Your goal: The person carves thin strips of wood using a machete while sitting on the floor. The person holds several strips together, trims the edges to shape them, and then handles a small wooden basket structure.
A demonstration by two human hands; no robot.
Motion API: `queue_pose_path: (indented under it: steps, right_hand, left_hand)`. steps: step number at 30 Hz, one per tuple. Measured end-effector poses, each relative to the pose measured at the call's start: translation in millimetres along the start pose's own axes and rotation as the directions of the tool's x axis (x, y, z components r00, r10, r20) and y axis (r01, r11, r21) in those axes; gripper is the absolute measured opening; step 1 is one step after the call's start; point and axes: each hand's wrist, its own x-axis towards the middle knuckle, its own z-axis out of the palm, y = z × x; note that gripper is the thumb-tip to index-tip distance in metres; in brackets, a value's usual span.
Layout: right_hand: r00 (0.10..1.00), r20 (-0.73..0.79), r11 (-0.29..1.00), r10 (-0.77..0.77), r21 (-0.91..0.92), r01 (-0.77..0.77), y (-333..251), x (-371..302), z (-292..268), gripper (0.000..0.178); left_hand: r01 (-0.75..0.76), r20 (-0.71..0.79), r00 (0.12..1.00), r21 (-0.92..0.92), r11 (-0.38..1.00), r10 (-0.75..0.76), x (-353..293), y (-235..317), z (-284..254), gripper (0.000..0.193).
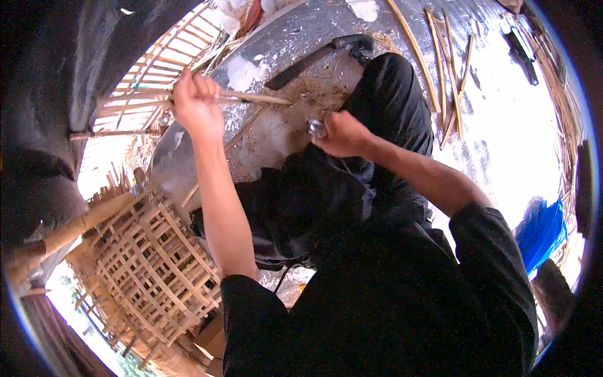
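Raised at the upper left, my left hand (197,103) is closed around a thin bamboo stick (260,98). One end of the stick points right, toward my other hand. My right hand (344,134) is a fist near my raised knee, gripping a tool with a shiny metal end (317,129); the rest of it is hidden by the fingers. A gap separates the stick's tip from this metal end. Beyond both hands a dark-bladed machete (301,68) lies on the floor among shavings.
Several long bamboo strips (445,69) lie on the floor at the upper right. A woven bamboo basket (157,264) stands at the lower left, beside a thick bamboo pole (88,221). Slatted bamboo (176,47) is at the upper left. A blue plastic sheet (541,232) lies far right.
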Motion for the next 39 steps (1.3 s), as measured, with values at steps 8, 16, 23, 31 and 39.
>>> queue_pose_path:
  steps: [8,16,23,31,39]
  right_hand:
    - [0.995,-0.102,0.994,-0.019,-0.109,0.008,18,28,-18,0.044]
    - [1.0,-0.003,0.996,0.006,-0.087,-0.006,-10,-3,-49,0.038]
    - [0.961,0.246,0.928,0.128,0.311,-0.203,2,-13,-49,0.026]
    - [0.867,0.497,0.753,0.026,0.561,-0.344,31,-15,-23,0.016]
    - [0.961,0.271,0.944,0.059,0.297,-0.142,6,-21,-49,0.026]
  left_hand:
    - [0.026,-0.309,0.951,0.125,0.992,0.014,56,-18,48,0.028]
    - [-0.033,-0.206,0.972,0.356,0.934,0.113,56,-45,76,0.04]
    - [0.013,-0.01,1.0,0.325,0.946,-0.01,43,-54,82,0.038]
    - [-0.005,0.172,0.984,0.334,0.942,-0.056,32,-55,104,0.035]
    - [-0.016,0.092,0.996,0.19,0.982,-0.002,26,-30,74,0.041]
